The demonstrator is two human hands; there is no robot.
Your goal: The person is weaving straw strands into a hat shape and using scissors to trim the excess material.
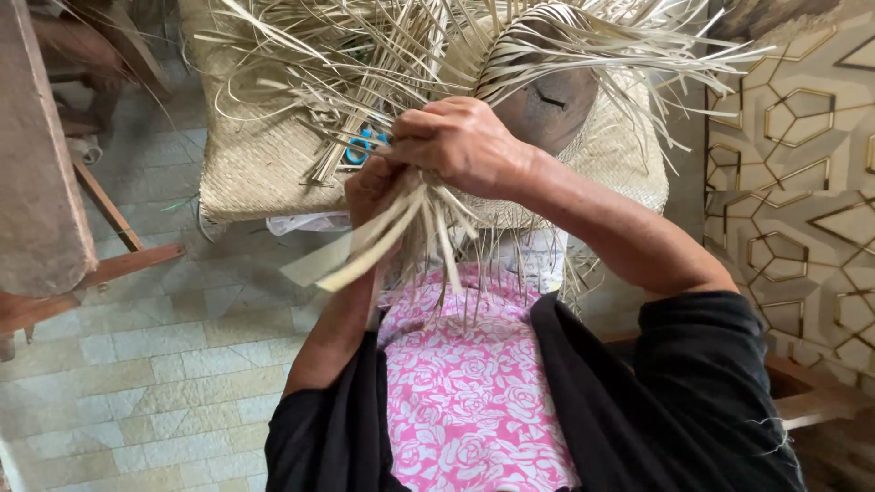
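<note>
the right hand (460,146) is closed in a fist around a bundle of pale straw strips (383,232), gripping it from above, and the left hand (372,187) sits just beneath it, fingers curled around the same bundle so that the loose flat ends fan out downward and to the left. the bundle is held up in front of the chest, over a pink floral cloth (469,392) on the lap. the strips run up into a half-woven straw hat (547,73) shaped over a dark rounded wooden block (551,109), its unwoven ends spraying out all around. behind it lies a woven straw mat (251,155) with blue-handled scissors (363,146) partly hidden under the strands. pale floor tiles (173,364) lie to the left.
</note>
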